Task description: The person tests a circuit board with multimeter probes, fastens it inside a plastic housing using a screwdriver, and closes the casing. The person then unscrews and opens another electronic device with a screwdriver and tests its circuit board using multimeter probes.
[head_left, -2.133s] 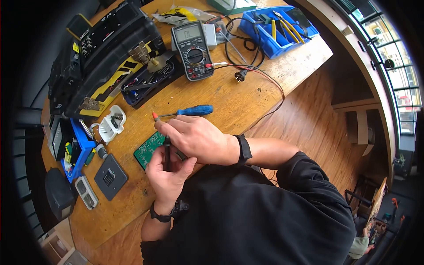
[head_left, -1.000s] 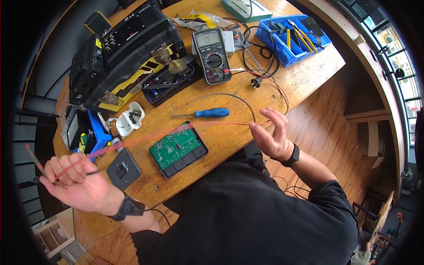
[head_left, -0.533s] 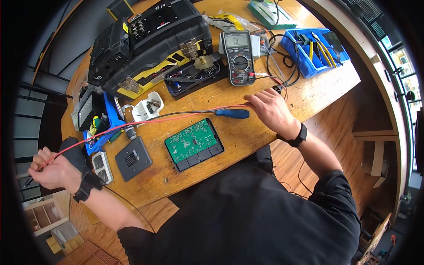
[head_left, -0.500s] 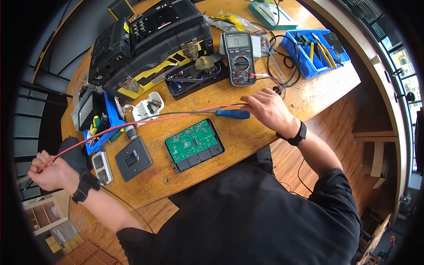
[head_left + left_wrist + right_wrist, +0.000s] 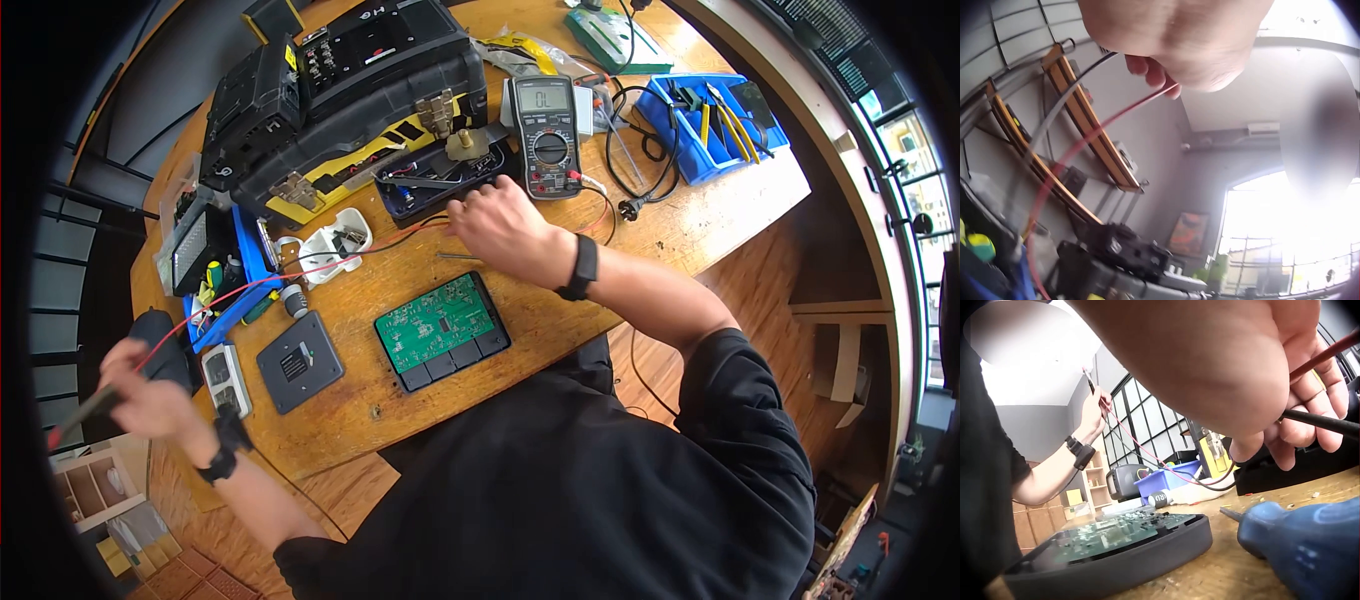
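My left hand (image 5: 158, 402), blurred at the far left, grips the multimeter's test probes (image 5: 82, 420). A red lead (image 5: 225, 297) sags from it across the table to my right hand (image 5: 508, 232). In the right wrist view, my right hand's fingers (image 5: 1297, 432) curl round the red lead and a black lead (image 5: 1322, 422). Below that hand a green circuit board (image 5: 435, 318) sits in its dark housing. A blue-handled screwdriver (image 5: 1300, 540) lies beside it, mostly hidden by my right hand in the head view. Behind stands the multimeter (image 5: 548, 140), its display reading OL.
Left of the board lie a dark cover plate (image 5: 300, 362), a white case (image 5: 228, 380) and a white holder (image 5: 335, 245). A large black toolbox (image 5: 350, 110) fills the back. Blue bins stand at left (image 5: 250, 255) and right (image 5: 700, 165), with a power plug (image 5: 630, 208) near the multimeter.
My hands have parted from over the board, stretching the leads between them. Since then my right hand has come left over the screwdriver, my left hand has shifted slightly, and the leads hang slacker.
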`<state>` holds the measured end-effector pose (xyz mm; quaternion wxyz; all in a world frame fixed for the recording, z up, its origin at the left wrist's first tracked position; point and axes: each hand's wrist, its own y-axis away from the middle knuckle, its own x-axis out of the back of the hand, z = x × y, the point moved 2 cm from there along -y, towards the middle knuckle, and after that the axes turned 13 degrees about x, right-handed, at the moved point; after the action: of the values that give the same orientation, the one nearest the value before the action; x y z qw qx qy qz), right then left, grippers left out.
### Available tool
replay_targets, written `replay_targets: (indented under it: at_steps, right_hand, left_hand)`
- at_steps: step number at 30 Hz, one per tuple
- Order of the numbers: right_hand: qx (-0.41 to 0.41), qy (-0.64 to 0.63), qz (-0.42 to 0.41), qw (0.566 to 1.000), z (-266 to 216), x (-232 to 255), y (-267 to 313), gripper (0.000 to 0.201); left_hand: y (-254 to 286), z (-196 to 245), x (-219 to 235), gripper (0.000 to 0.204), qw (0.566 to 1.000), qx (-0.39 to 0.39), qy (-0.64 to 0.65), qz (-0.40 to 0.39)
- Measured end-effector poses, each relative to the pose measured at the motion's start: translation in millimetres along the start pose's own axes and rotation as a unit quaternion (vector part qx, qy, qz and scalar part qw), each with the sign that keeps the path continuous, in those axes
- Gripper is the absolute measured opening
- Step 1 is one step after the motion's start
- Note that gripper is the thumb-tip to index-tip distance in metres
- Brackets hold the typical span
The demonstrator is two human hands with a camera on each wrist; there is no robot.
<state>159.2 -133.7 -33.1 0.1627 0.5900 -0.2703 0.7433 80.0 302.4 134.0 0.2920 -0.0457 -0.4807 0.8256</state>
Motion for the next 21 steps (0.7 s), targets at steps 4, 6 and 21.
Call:
replay_targets:
  at_steps: [4,6,21]
  right_hand:
    - [0.013,0.055,-0.024,0.998,0.0,-21.9,-16.5,0.04]
    - [0.027,0.034,-0.005,0.999,-3.6,-11.3,-11.4,0.041]
    - [0.047,-0.437,0.041,0.897,-46.5,43.3,3.6,0.04]
  left_hand:
    - [74.7,52.1,-46.8,0.015,0.931,-0.105,-0.086,-0.338]
    - [101.5,76.1,-76.2,0.031,0.894,-0.162,-0.094,-0.407]
    - [144.9,76.2,-123.2,0.021,0.821,-0.348,-0.124,-0.436]
